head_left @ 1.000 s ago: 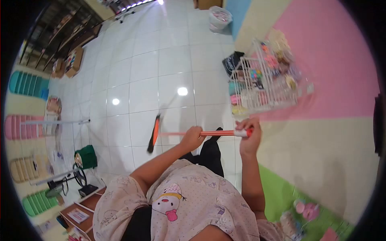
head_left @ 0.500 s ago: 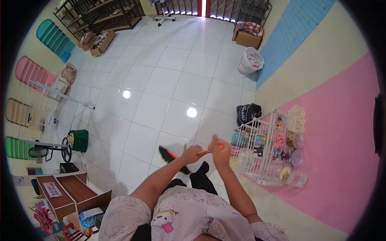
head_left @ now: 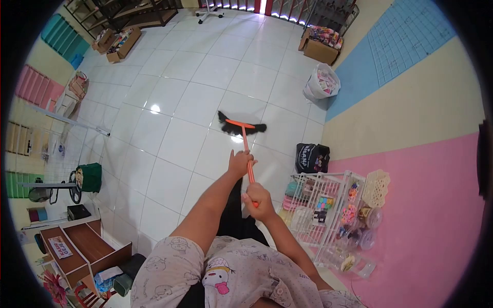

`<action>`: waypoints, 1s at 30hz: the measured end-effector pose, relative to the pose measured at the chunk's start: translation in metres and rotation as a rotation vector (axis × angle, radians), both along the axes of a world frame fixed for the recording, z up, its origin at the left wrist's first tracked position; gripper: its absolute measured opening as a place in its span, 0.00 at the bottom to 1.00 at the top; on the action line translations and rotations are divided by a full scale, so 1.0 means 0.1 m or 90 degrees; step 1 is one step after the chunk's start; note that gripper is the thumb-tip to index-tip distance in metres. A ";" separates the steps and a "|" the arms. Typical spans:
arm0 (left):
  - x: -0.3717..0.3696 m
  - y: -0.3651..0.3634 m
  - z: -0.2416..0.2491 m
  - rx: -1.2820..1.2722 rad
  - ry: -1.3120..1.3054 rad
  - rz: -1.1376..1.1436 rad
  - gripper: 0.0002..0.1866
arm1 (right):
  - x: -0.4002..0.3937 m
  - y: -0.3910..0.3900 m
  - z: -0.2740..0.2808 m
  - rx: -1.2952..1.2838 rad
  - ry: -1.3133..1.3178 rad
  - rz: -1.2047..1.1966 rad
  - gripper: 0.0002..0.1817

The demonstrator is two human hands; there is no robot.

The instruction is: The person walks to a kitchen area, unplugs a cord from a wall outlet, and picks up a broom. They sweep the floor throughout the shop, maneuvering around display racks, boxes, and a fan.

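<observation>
An orange-handled broom with black bristles points away from me over the white tiled floor. Its wide head lies ahead of my hands. Partway down the handle, my left hand is closed around it, with some fingers partly extended. Nearer my body, my right hand grips the handle's end, and an orange tip shows below the fist. My dark-clothed leg is partly hidden beneath my arms.
To the right stands a white wire rack with jars and small goods, beside a black bag. A white sack and a cardboard box line the right wall. At left are a brown desk and a green bag.
The broom head has swung from close by my feet out to the floor ahead. Both hands keep hold of the handle; my left reaches farther forward and my right has come lower and leftward.
</observation>
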State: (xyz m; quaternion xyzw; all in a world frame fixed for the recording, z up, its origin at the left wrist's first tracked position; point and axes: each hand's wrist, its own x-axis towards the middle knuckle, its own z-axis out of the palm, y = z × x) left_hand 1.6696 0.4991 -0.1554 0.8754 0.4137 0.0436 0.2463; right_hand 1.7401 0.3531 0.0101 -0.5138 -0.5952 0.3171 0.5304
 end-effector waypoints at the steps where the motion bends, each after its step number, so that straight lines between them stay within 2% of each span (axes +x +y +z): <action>1: 0.11 0.20 -0.04 0.001 -0.005 -0.008 0.16 | 0.10 0.17 -0.02 0.021 0.001 -0.010 0.16; 3: 0.35 0.65 -0.12 0.011 -0.016 -0.023 0.16 | 0.35 0.57 -0.10 0.070 0.003 -0.027 0.17; 7: 0.97 1.57 -0.51 -0.012 -0.049 -0.007 0.16 | 0.92 1.36 -0.28 -0.054 -0.020 -0.045 0.15; 9: 1.20 1.88 -0.38 0.023 -0.152 0.030 0.16 | 1.15 1.81 -0.17 0.021 -0.003 -0.043 0.16; 11: 1.36 2.12 -0.17 0.053 -0.230 0.076 0.15 | 1.29 2.15 0.12 0.035 0.023 -0.060 0.16; 12: 1.39 2.18 0.35 0.065 -0.291 0.087 0.15 | 1.41 2.28 0.37 -0.001 0.039 -0.055 0.17; 13: 1.39 2.24 0.59 0.033 -0.309 0.072 0.16 | 1.48 2.38 0.71 -0.018 0.061 -0.059 0.19; 14: 1.40 2.30 0.75 0.003 -0.328 0.056 0.16 | 1.53 2.52 0.95 0.079 0.085 -0.055 0.21; 16: 1.35 2.32 1.07 -0.061 -0.351 0.037 0.17 | 1.61 2.68 1.41 0.141 0.182 -0.048 0.24; 19: 1.14 2.31 1.28 -0.139 -0.334 0.048 0.18 | 1.80 2.96 1.68 0.057 0.353 -0.080 0.27; 21: 0.95 2.32 1.14 -0.181 -0.273 0.079 0.18 | 1.97 3.21 1.42 -0.089 0.414 -0.107 0.28; 23: 0.71 2.34 0.76 -0.190 -0.191 0.100 0.17 | 2.04 3.49 0.95 -0.252 0.441 -0.169 0.28; 26: 0.22 2.36 0.26 -0.243 -0.047 0.097 0.15 | 1.89 3.74 0.13 -0.428 0.572 -0.082 0.27; 29: -0.01 2.50 -0.12 -0.224 0.080 0.070 0.15 | 1.63 3.95 -0.33 -0.504 0.577 0.004 0.25; 30: 0.02 2.60 -0.17 -0.205 0.106 0.064 0.15 | 1.60 4.09 -0.29 -0.533 0.512 0.011 0.26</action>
